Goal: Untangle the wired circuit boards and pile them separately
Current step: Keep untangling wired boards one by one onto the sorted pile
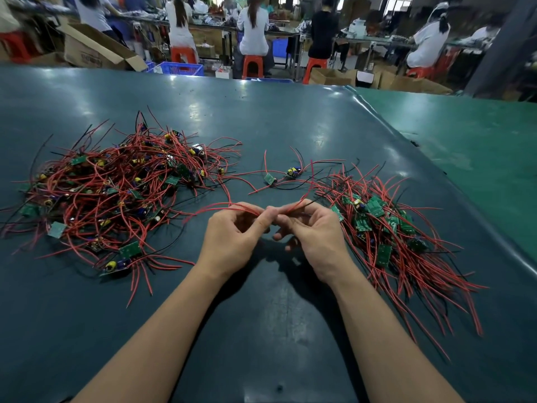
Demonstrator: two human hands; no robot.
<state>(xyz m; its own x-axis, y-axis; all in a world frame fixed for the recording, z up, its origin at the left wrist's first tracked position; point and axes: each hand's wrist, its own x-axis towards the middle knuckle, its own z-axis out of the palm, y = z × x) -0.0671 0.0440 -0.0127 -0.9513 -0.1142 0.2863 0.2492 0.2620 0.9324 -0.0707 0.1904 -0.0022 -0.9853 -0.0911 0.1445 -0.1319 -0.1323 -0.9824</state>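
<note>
A big tangled heap of small green circuit boards with red and black wires (116,184) lies on the left of the dark green table. A neater pile of boards with wires fanned out (386,228) lies on the right. Two loose boards (283,175) rest between the piles, farther back. My left hand (232,239) and my right hand (308,231) meet at the table's middle, each pinching red wires (232,206) of one unit; the wires stick out to both sides. The board of this unit is hidden by my fingers.
The table mat (261,330) has a raised seam (406,146) at the right, with a lighter green surface beyond. Past the far edge several people sit on orange stools (252,65) at other benches, among cardboard boxes and blue crates.
</note>
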